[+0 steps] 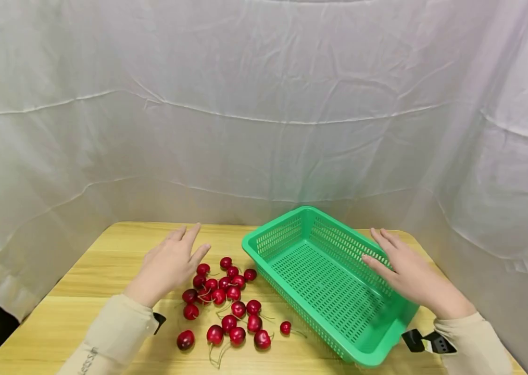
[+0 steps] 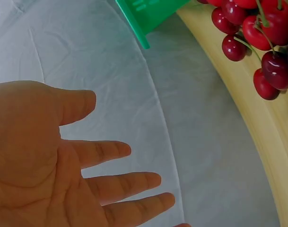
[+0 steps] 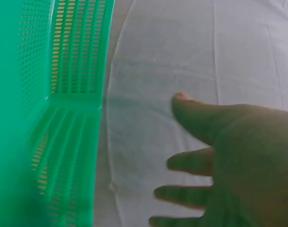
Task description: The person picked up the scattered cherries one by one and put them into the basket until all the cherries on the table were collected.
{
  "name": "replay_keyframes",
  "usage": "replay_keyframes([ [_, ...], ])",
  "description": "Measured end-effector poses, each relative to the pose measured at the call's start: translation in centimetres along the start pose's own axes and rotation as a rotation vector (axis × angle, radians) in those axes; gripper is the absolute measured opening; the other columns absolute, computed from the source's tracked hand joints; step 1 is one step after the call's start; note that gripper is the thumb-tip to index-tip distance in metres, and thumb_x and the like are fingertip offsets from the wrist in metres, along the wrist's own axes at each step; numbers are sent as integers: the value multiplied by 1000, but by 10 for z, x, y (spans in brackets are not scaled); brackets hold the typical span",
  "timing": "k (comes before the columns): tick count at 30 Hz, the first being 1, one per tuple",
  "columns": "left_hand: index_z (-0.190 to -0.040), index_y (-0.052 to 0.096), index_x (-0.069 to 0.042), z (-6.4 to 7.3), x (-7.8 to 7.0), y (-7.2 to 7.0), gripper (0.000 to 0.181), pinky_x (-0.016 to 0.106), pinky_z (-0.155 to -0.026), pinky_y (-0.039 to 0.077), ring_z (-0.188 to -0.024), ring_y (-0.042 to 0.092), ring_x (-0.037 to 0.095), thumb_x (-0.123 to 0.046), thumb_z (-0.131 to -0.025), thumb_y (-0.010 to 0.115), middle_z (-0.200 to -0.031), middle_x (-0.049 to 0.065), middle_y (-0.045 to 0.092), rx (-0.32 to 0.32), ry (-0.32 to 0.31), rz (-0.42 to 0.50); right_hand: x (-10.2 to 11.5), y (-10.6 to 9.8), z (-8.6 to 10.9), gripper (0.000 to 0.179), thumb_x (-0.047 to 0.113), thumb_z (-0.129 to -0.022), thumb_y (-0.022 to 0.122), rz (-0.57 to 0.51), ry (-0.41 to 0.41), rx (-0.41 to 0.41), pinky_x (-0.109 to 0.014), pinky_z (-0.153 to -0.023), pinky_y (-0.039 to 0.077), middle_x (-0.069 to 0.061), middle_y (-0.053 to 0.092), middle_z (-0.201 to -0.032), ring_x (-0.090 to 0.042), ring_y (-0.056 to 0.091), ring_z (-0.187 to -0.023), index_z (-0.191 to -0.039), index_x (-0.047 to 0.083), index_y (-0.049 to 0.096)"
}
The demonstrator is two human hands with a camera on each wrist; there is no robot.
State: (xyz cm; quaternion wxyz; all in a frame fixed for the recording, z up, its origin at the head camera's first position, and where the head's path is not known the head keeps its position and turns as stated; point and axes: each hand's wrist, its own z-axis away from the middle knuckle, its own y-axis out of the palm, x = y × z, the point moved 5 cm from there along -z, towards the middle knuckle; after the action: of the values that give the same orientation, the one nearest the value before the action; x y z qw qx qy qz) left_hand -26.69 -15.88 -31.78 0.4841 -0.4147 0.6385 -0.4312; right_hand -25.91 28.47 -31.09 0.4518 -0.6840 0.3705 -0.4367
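Note:
My left hand hovers over the table's left side with fingers straight and spread, holding nothing. In the left wrist view the palm of that hand faces the camera. Red cherries, several with green stems, lie in a loose cluster just right of it. A green plastic basket with slotted walls stands right of the cherries, set at a slant; its floor is bare. Over the basket's right rim is my right hand, fingers extended and apart, nothing in it. The right wrist view shows the hand beside the basket wall.
The wooden table has light yellow grain. A single small cherry lies apart, near the basket's left side. White cloth hangs behind the table and along its sides. Black bands show at both wrists.

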Motion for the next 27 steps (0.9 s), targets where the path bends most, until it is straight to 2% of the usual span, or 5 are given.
replay_keyframes([
  [4, -166, 36, -6, 4, 7, 2, 65, 73, -108, 48, -143, 50, 58, -44, -114, 48, -161, 37, 44, -23, 18, 12, -14, -1, -1, 73, 38, -111, 59, -64, -19, -51, -78, -112, 37, -39, 37, -163, -62, 38, -147, -164, -6, 34],
  [11, -163, 42, -5, 12, 20, 6, 62, 73, -102, 51, -135, 57, 58, -42, -113, 51, -154, 35, 53, -50, 34, 38, -51, 4, 8, 68, 37, -112, 56, -148, 66, -96, -79, -102, 44, -37, 40, -162, -64, 43, -141, -163, -3, 36],
  [24, -159, 48, -7, 25, 38, 9, 56, 73, -95, 55, -126, 63, 58, -39, -113, 52, -148, 34, 59, -65, 53, 58, -103, 33, 28, 72, 43, -117, 39, -473, 268, 24, -76, -110, 37, -42, 34, -163, -63, 35, -147, -167, -5, 20],
  [25, -158, 49, -7, 26, 39, 10, 56, 73, -94, 55, -125, 64, 58, -39, -113, 52, -147, 34, 59, -62, 56, 57, -106, 35, 29, 73, 44, -117, 39, -497, 285, 28, -75, -111, 37, -42, 31, -164, -62, 34, -148, -168, -4, 19],
  [27, -158, 50, -7, 27, 40, 12, 56, 73, -94, 55, -125, 64, 58, -41, -113, 52, -146, 35, 60, -53, 56, 55, -111, 38, 30, 73, 46, -117, 36, -528, 318, 32, -56, -113, 46, -41, 28, -166, -41, 49, -144, -168, -4, 18],
])
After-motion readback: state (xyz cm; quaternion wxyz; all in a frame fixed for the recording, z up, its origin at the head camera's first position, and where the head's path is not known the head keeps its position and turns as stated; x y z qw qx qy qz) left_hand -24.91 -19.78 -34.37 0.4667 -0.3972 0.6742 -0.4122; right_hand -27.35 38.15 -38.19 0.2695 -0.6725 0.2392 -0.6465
